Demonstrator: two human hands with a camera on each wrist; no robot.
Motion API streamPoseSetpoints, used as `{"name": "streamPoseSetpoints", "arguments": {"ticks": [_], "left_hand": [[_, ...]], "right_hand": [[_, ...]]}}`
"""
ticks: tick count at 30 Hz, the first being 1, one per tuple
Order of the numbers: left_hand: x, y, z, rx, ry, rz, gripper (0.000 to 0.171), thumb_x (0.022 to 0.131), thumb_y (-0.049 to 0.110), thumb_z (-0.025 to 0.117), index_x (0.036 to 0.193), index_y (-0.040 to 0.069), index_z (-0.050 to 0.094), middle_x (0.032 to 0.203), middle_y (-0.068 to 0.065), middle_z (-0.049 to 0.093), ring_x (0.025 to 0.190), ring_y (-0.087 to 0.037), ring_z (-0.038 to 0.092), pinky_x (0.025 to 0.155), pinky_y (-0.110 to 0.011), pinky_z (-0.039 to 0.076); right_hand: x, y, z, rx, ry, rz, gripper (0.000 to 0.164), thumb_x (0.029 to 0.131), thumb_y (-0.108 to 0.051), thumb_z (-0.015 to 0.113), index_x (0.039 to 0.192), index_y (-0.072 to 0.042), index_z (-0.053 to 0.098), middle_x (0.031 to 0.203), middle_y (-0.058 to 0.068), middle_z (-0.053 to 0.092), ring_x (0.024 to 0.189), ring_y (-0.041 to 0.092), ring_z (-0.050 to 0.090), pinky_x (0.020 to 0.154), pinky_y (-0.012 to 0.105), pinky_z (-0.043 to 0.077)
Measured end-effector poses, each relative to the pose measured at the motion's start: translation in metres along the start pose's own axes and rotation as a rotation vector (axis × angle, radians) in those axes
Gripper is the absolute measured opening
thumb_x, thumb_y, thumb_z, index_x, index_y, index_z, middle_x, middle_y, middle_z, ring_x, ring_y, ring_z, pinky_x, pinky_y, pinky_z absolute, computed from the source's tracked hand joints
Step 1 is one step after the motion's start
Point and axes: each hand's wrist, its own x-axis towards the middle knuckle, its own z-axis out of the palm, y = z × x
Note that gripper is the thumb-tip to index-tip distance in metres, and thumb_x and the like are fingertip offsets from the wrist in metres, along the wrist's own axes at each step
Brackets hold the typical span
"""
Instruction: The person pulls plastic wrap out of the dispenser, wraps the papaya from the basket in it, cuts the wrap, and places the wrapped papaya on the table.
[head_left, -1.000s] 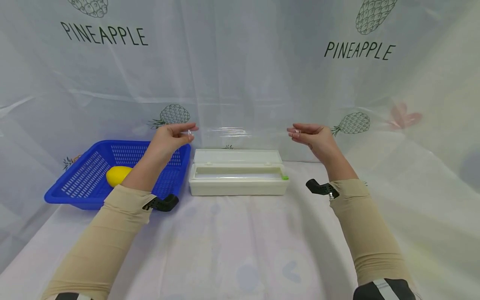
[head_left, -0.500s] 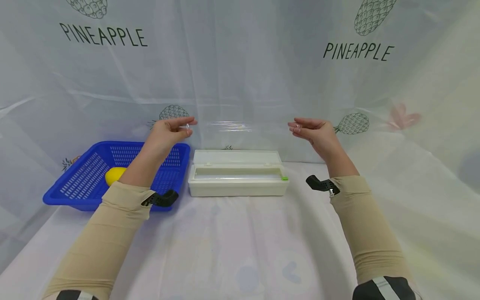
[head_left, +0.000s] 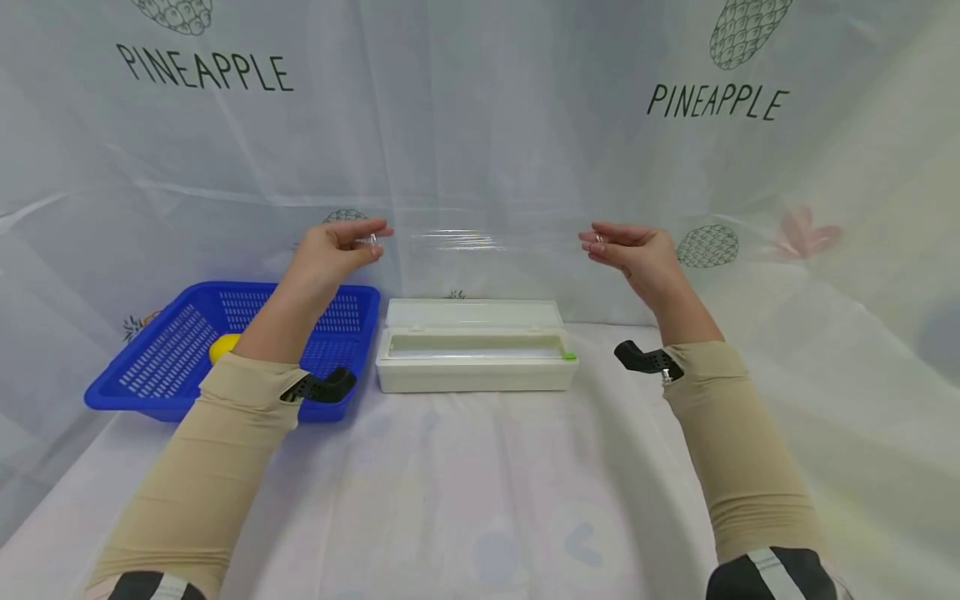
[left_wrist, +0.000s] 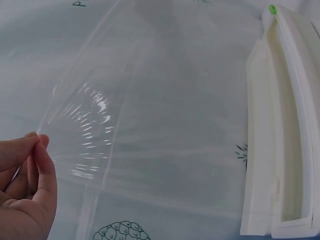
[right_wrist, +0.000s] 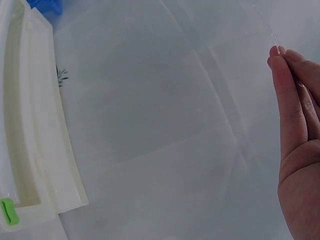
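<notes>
A sheet of clear plastic wrap [head_left: 461, 239] stretches between my two raised hands, showing mostly as bright glints and creases. My left hand [head_left: 333, 252] pinches one corner between thumb and fingers; the left wrist view shows the wrap [left_wrist: 90, 132] fanning out in creases from those fingertips. On the other side, my right hand [head_left: 637, 257] pinches the opposite corner. Below and between the hands stands a white wrap dispenser box [head_left: 476, 375], its lid [head_left: 474, 313] tipped back and a pale roll inside. A small green slider [head_left: 569, 357] sits at the box's right end.
To the left of the box is a blue plastic basket [head_left: 112, 395] with a yellow, rounded fruit [head_left: 223, 346] in it, partly behind my left forearm. A pale printed cloth [head_left: 450, 483] covers the table, and a pineapple-print curtain [head_left: 480, 108] hangs behind.
Both hands have risen steadily with the plastic wrap held between them, moving higher above the dispenser box. The box and basket stay where they were.
</notes>
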Motion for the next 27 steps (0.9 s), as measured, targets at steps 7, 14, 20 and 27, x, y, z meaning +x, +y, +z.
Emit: {"name": "streamPoseSetpoints", "arguments": {"ticks": [7,14,20,27], "left_hand": [[0.000,0.004,0.000,-0.023,0.003,0.025,0.044,0.096,0.008,0.061,0.140,0.013,0.055,0.132,-0.004,0.059,0.106,-0.013,0.053,0.103,-0.033,0.041],[0.000,0.007,0.000,-0.045,-0.002,0.014,0.045,0.096,0.007,0.061,0.140,0.013,0.054,0.133,-0.004,0.059,0.115,-0.016,0.052,0.104,-0.031,0.041],[0.000,0.012,-0.001,-0.046,0.007,-0.003,0.045,0.096,0.008,0.061,0.141,0.014,0.054,0.134,-0.004,0.059,0.120,-0.017,0.049,0.103,-0.031,0.041],[0.006,0.024,-0.004,-0.029,0.017,-0.006,0.045,0.096,0.009,0.061,0.141,0.013,0.054,0.136,-0.005,0.056,0.115,-0.014,0.051,0.098,-0.026,0.045]], "right_hand": [[-0.001,-0.006,0.001,-0.024,0.007,-0.003,0.028,0.084,0.004,0.072,0.113,0.000,0.072,0.102,0.013,0.072,0.094,0.020,0.070,0.087,0.031,0.052],[-0.002,-0.010,0.001,-0.012,0.012,0.002,0.028,0.084,0.005,0.071,0.112,-0.001,0.072,0.102,0.013,0.072,0.094,0.020,0.070,0.086,0.031,0.052],[-0.001,-0.015,0.003,-0.019,0.006,-0.012,0.028,0.085,0.005,0.070,0.112,-0.001,0.072,0.102,0.012,0.072,0.094,0.020,0.070,0.087,0.031,0.052],[0.004,-0.023,0.005,0.008,0.004,-0.054,0.027,0.085,0.007,0.069,0.111,0.000,0.072,0.100,0.013,0.072,0.094,0.021,0.070,0.087,0.031,0.052]]}}
